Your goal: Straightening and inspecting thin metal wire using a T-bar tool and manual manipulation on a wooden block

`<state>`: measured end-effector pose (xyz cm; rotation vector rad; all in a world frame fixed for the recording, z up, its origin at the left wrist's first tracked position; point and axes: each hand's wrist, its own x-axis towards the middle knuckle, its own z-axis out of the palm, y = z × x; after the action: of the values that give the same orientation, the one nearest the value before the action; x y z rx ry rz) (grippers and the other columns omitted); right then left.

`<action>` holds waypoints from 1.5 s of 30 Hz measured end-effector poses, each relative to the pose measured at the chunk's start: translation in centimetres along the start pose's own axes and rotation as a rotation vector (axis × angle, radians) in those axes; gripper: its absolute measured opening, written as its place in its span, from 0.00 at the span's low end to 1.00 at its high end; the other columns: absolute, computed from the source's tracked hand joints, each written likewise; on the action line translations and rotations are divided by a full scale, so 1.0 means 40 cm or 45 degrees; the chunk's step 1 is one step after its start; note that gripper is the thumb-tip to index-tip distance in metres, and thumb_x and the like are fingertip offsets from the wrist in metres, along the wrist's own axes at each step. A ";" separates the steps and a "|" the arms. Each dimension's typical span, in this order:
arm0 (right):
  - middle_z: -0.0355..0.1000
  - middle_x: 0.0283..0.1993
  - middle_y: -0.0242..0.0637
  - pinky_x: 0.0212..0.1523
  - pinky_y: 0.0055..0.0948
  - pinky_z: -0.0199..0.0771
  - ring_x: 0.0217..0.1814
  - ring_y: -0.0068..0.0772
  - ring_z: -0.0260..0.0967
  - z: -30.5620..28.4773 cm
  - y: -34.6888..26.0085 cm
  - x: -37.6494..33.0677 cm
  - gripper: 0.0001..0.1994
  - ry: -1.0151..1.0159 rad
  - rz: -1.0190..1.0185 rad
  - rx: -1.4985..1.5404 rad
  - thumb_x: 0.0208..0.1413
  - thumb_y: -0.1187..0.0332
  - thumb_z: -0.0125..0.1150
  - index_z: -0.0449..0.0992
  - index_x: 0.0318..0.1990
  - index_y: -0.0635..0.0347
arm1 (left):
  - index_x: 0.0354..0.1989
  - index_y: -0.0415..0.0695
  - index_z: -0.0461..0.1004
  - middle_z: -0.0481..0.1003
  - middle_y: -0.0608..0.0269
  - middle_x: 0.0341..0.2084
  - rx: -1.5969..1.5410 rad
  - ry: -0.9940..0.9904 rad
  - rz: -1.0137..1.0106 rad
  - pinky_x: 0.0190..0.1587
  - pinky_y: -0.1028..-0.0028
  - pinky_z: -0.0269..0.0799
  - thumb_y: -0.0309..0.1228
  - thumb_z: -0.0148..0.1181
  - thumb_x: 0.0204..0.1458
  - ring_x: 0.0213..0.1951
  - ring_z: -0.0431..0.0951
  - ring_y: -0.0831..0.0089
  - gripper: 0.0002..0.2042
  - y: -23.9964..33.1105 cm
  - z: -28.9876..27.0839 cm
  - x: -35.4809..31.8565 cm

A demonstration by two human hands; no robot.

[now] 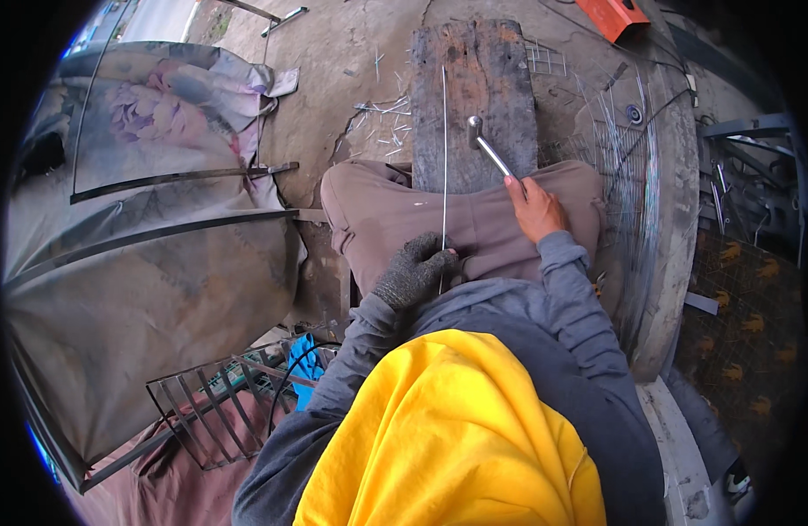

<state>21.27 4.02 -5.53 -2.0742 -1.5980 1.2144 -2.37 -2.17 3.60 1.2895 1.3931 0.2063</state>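
Observation:
My left hand (414, 273), in a dark grey knit glove, is closed around the near end of a thin, straight metal rod (445, 149). The rod runs away from me over my lap, its far part above a worn wooden plank (430, 114). Bare and closed, my right hand (537, 209) grips the shiny metal handle of a hammer (493, 156). The hammer's rounded head is at or just above the plank, right of the rod; contact with the wood I cannot tell.
Short cut rod pieces (388, 121) litter the ground left of the plank. Long thin rods (627, 149) lie in a bundle at the right, beside a concrete ledge (684, 175). A stained cloth (158, 114) and metal frame (158, 230) stand left. An orange metal object (612, 16) sits far right.

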 end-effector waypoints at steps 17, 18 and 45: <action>0.74 0.36 0.57 0.44 0.56 0.66 0.43 0.68 0.68 0.006 0.004 -0.009 0.28 0.131 -0.056 0.044 0.61 0.39 0.42 0.72 0.37 0.57 | 0.57 0.41 0.66 0.73 0.71 0.27 -1.865 -0.289 -0.020 0.15 0.84 0.64 0.40 0.45 0.66 0.16 0.67 0.84 0.19 0.350 -0.025 0.026; 0.74 0.36 0.57 0.44 0.56 0.66 0.43 0.68 0.68 0.010 0.007 -0.006 0.28 0.124 -0.062 0.040 0.61 0.39 0.42 0.72 0.37 0.57 | 0.57 0.42 0.67 0.73 0.71 0.27 -1.889 -0.319 -0.027 0.15 0.84 0.65 0.41 0.45 0.66 0.17 0.67 0.84 0.18 0.349 -0.026 0.026; 0.74 0.38 0.56 0.43 0.55 0.65 0.45 0.67 0.67 0.008 0.037 0.008 0.28 0.103 -0.137 0.013 0.62 0.40 0.42 0.72 0.37 0.58 | 0.50 0.47 0.74 0.76 0.68 0.28 -1.953 -0.073 -0.198 0.20 0.86 0.71 0.37 0.54 0.62 0.24 0.76 0.81 0.12 0.338 -0.020 0.069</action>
<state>22.05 3.67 -6.84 -1.9769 -1.6397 1.0863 5.26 5.43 12.25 -0.0956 0.8298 0.8973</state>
